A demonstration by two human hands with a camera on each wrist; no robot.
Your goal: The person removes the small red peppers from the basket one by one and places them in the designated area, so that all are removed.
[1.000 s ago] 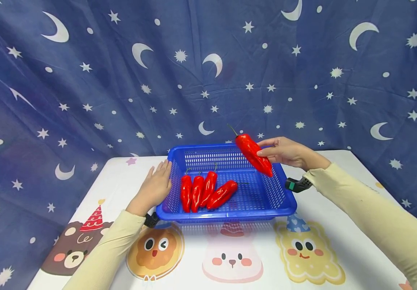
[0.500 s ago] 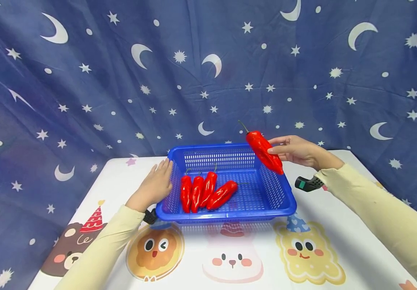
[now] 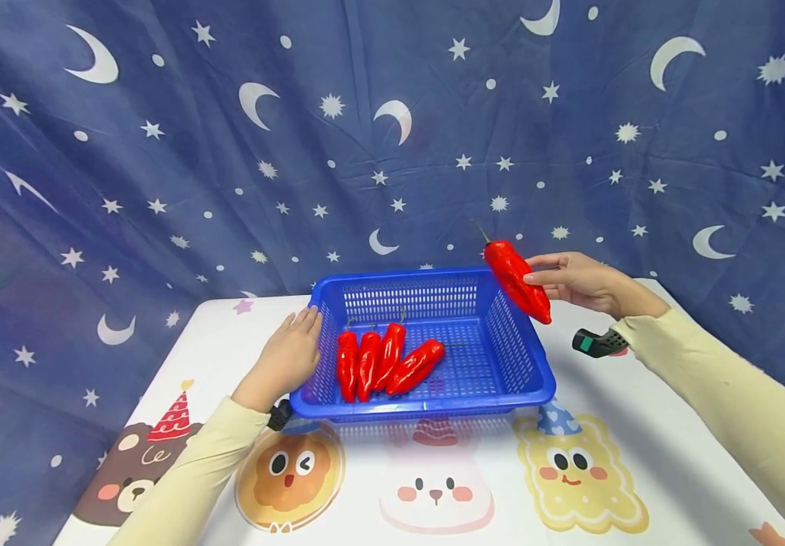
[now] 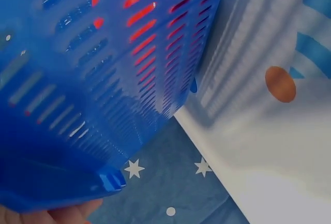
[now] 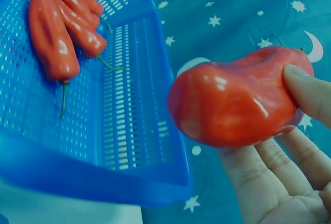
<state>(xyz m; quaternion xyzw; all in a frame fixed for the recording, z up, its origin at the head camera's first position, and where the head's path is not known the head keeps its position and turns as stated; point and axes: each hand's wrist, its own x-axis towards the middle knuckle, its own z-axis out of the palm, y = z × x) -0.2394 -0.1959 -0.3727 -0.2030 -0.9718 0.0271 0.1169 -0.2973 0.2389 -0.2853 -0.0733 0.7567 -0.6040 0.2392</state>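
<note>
In the head view, my right hand pinches a red chili pepper between thumb and fingers, above the basket's right rim. The pepper is tilted, its green stem up and to the left and its tip toward the lower right. Beneath it stands a blue plastic basket with slotted walls. Several more red peppers lie on the left part of its floor. My left hand rests against the basket's left rim with fingers straight. In the left wrist view, only some fingers show below the rim.
A white table with printed cartoon figures lies under the basket. Behind it hangs a dark blue curtain with moons and stars, close to the table's far edge. A black wrist device sits at my right sleeve.
My right hand has moved to the right with the red chili pepper, from over the basket's interior to above its right rim. The left hand stays at the left rim.
</note>
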